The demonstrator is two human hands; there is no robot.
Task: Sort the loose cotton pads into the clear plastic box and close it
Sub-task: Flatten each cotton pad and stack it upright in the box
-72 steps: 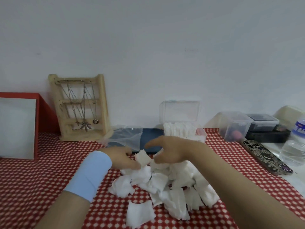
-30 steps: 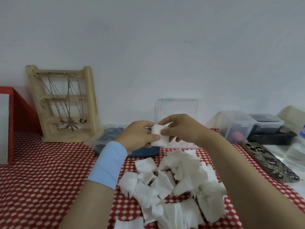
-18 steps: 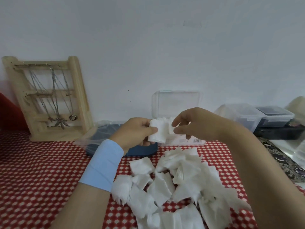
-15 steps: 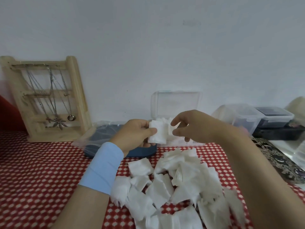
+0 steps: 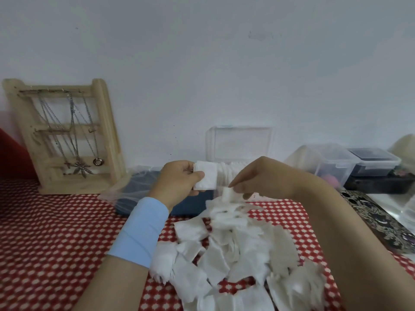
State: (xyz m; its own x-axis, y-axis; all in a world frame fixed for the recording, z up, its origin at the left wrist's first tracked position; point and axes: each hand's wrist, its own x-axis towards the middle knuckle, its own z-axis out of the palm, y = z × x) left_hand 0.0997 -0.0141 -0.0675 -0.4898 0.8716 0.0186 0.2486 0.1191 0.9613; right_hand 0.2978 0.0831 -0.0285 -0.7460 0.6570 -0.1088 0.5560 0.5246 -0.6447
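1. White cotton, loose pads: you are looking down at a heap lying on the red-checked tabletop, just in front of you and below both hands.
2. Left hand: you are pinching a small squared stack of pads between thumb and fingers, holding it upright above the heap's far edge.
3. Right hand: you are nipping a single pad off the heap's far crest with curled fingertips. The two hands are working close together without touching.
4. Clear plastic box: it is standing by the wall directly behind the hands, its lid raised upright, a row of pads standing on edge inside, its long axis running left to right.
5. Bearing, by judgement: the box is lying straight ahead, beyond both hands, and the left hand's stack is sitting nearer the opening.
6. Remainder: most of the heap is waiting, with the lid not yet closed.
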